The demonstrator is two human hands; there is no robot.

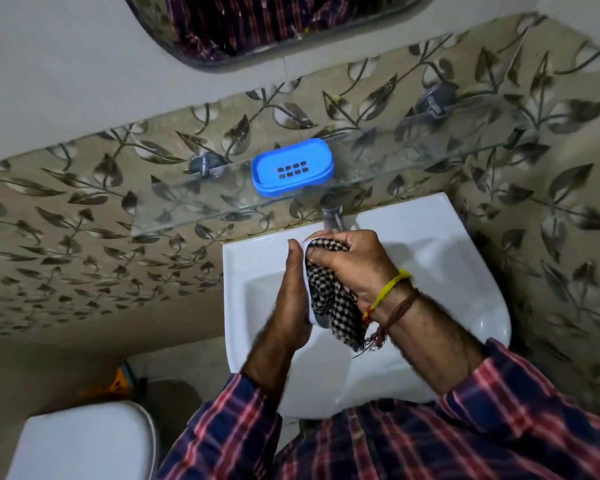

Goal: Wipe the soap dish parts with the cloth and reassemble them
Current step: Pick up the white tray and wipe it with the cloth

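Observation:
Over the white sink (430, 271), my left hand (291, 292) holds a white soap dish part (313, 315) on edge; only thin slivers of it show. My right hand (350, 261) grips a black-and-white checked cloth (333, 303) and presses it against that part; the cloth's loose end hangs down toward the basin. A blue soap dish part (292, 171) with a block of slots in its middle sits on the glass shelf (430, 157) above the sink, apart from both hands.
A metal tap (331, 211) stands at the back of the sink, just beyond my hands. A mirror (257, 26) hangs on the leaf-patterned wall. A white toilet lid (84, 441) lies at lower left, with an orange object (118, 379) on the floor behind it.

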